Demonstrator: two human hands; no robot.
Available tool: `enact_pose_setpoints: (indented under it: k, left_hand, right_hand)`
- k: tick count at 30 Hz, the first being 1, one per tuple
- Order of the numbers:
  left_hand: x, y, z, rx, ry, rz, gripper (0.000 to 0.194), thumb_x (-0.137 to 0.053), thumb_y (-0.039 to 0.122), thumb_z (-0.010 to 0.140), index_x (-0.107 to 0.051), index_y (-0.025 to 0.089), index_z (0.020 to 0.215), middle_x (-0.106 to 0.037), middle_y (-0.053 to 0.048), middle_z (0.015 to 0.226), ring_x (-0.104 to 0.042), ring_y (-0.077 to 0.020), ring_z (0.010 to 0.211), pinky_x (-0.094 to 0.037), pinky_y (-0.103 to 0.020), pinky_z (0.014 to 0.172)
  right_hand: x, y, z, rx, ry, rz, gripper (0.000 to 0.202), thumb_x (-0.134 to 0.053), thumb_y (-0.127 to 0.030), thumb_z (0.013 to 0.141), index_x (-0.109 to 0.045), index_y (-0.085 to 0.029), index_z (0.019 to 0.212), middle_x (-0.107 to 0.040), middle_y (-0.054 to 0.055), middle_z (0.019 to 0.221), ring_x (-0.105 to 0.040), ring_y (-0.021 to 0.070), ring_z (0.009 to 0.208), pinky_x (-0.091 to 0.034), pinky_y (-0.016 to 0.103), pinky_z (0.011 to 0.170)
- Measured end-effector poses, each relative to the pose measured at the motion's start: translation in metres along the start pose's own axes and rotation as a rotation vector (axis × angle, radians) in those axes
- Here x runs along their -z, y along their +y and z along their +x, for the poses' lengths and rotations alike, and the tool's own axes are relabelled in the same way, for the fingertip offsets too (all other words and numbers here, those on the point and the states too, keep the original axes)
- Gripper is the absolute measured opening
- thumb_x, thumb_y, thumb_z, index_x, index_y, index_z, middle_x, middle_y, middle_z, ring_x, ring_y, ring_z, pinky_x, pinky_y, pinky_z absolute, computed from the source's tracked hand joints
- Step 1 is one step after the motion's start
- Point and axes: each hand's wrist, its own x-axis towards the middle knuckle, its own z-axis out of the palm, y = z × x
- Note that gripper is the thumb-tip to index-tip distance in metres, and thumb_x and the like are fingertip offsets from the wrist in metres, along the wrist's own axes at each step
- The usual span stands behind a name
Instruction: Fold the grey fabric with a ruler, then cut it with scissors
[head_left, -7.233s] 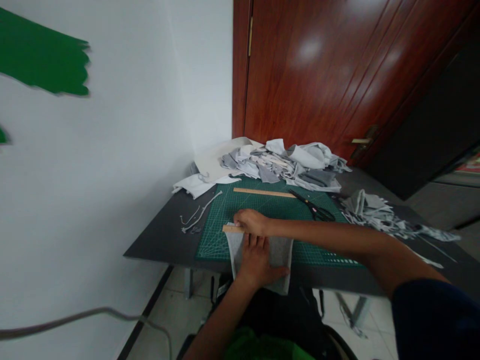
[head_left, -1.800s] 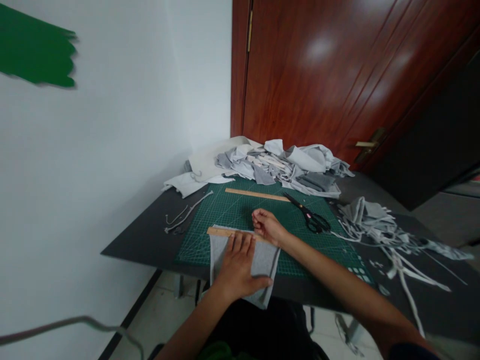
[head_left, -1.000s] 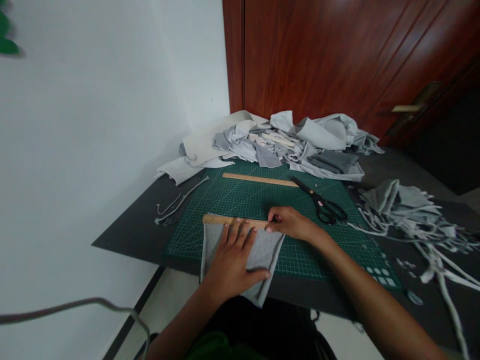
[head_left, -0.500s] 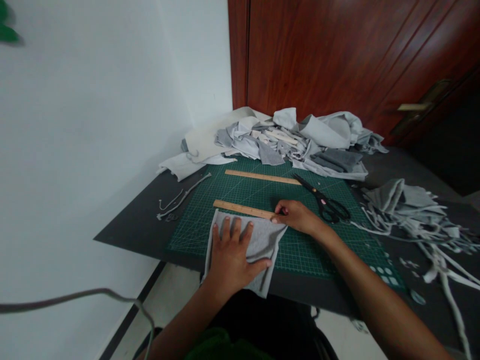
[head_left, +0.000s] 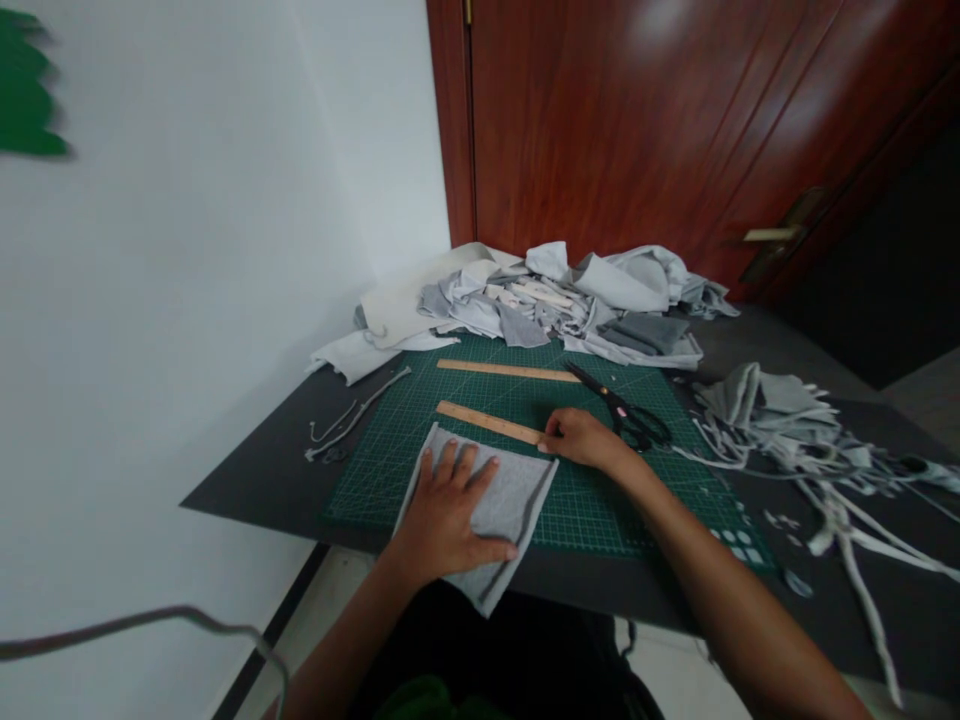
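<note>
A piece of light grey fabric (head_left: 517, 490) lies at the mat's front edge, its lower corner hanging over the table edge. My left hand (head_left: 450, 515) rests flat on it with the fingers spread. Just beyond the fabric's top edge is a wooden ruler (head_left: 484, 418), tilted slightly. My right hand (head_left: 574, 435) pinches the ruler's right end between thumb and fingers, close to the fabric's top right corner. Farther back lies a second wooden ruler (head_left: 502, 370), with black scissors (head_left: 619, 405) touching its right end.
Green cutting mat (head_left: 600, 510) on a dark table (head_left: 255, 480). A heap of grey and white fabric scraps (head_left: 525, 300) lies at the back by the door. Tangled grey strips (head_left: 780, 420) are at the right, thin cords (head_left: 360, 415) at the left. A cable (head_left: 172, 612) hangs lower left.
The near ruler now tilts more and stands slightly apart from the fabric's top edge. My right hand has come off the fabric corner onto the ruler. The camera view has shifted.
</note>
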Motion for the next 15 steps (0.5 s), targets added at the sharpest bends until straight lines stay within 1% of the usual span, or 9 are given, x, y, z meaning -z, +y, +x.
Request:
enact_pose_setpoints:
  k: [2, 4, 6, 7, 9, 11, 13, 15]
  left_hand:
    - [0.005, -0.001, 0.009, -0.071, -0.024, -0.029, 0.114, -0.063, 0.094, 0.070, -0.044, 0.026, 0.160, -0.040, -0.017, 0.166, -0.026, -0.0489, 0.155, -0.017, -0.074, 0.123]
    - [0.011, 0.000, 0.020, -0.155, -0.032, -0.071, 0.103, -0.063, 0.090, 0.075, -0.048, 0.030, 0.158, -0.044, -0.013, 0.164, -0.030, -0.0449, 0.154, -0.019, -0.069, 0.124]
    - [0.015, 0.002, 0.029, -0.234, -0.029, -0.116, 0.092, -0.063, 0.086, 0.080, -0.050, 0.035, 0.156, -0.050, -0.008, 0.160, -0.034, -0.0407, 0.153, -0.020, -0.064, 0.126]
    - [0.017, 0.003, 0.032, -0.272, -0.024, -0.136, 0.090, -0.063, 0.084, 0.081, -0.050, 0.036, 0.156, -0.052, -0.006, 0.158, -0.036, -0.0389, 0.152, -0.021, -0.062, 0.127]
    - [0.018, 0.004, 0.034, -0.340, -0.014, -0.165, 0.089, -0.062, 0.083, 0.083, -0.046, 0.037, 0.158, -0.054, -0.004, 0.156, -0.038, -0.0363, 0.151, -0.022, -0.056, 0.128]
    - [0.017, 0.004, 0.032, -0.385, -0.004, -0.176, 0.087, -0.059, 0.081, 0.087, -0.044, 0.037, 0.160, -0.055, -0.003, 0.156, -0.038, -0.0346, 0.151, -0.023, -0.053, 0.128]
    - [0.015, 0.002, 0.030, -0.403, -0.002, -0.176, 0.080, -0.056, 0.078, 0.091, -0.045, 0.036, 0.159, -0.056, -0.003, 0.156, -0.036, -0.0337, 0.153, -0.023, -0.052, 0.129]
    - [0.013, 0.002, 0.029, -0.406, -0.007, -0.181, 0.076, -0.056, 0.075, 0.093, -0.048, 0.035, 0.157, -0.056, -0.003, 0.155, -0.034, -0.0337, 0.155, -0.022, -0.052, 0.129]
  right_hand:
    - [0.003, 0.000, -0.001, -0.012, -0.016, -0.002, 0.012, -0.080, -0.028, 0.084, -0.075, -0.018, 0.084, -0.074, 0.005, 0.086, -0.067, 0.0190, 0.076, -0.043, 0.026, 0.064]
    - [0.006, 0.000, -0.001, -0.028, -0.012, -0.013, 0.012, -0.077, -0.028, 0.087, -0.074, -0.017, 0.084, -0.075, 0.006, 0.085, -0.067, 0.0190, 0.076, -0.043, 0.026, 0.063]
    - [0.006, -0.001, -0.001, -0.049, 0.010, -0.032, 0.011, -0.071, -0.027, 0.092, -0.072, -0.017, 0.087, -0.075, 0.007, 0.086, -0.068, 0.0194, 0.077, -0.043, 0.026, 0.065]
    - [0.006, -0.002, 0.000, -0.061, 0.025, -0.045, 0.011, -0.068, -0.026, 0.095, -0.071, -0.017, 0.091, -0.075, 0.008, 0.087, -0.068, 0.0198, 0.079, -0.043, 0.026, 0.066]
    - [0.004, -0.004, 0.000, -0.080, 0.054, -0.076, 0.012, -0.061, -0.024, 0.100, -0.070, -0.016, 0.098, -0.075, 0.010, 0.093, -0.069, 0.0211, 0.084, -0.044, 0.027, 0.069]
    - [0.003, -0.007, -0.001, -0.091, 0.074, -0.113, 0.015, -0.056, -0.021, 0.102, -0.069, -0.015, 0.100, -0.075, 0.014, 0.097, -0.069, 0.0233, 0.088, -0.044, 0.029, 0.073]
    - [0.003, -0.013, -0.002, -0.091, 0.091, -0.145, 0.018, -0.052, -0.020, 0.103, -0.068, -0.014, 0.097, -0.074, 0.017, 0.100, -0.068, 0.0249, 0.091, -0.044, 0.031, 0.076]
    - [0.004, -0.022, -0.006, -0.078, 0.113, -0.162, 0.020, -0.048, -0.019, 0.105, -0.067, -0.014, 0.098, -0.072, 0.019, 0.104, -0.068, 0.0252, 0.092, -0.043, 0.032, 0.077]
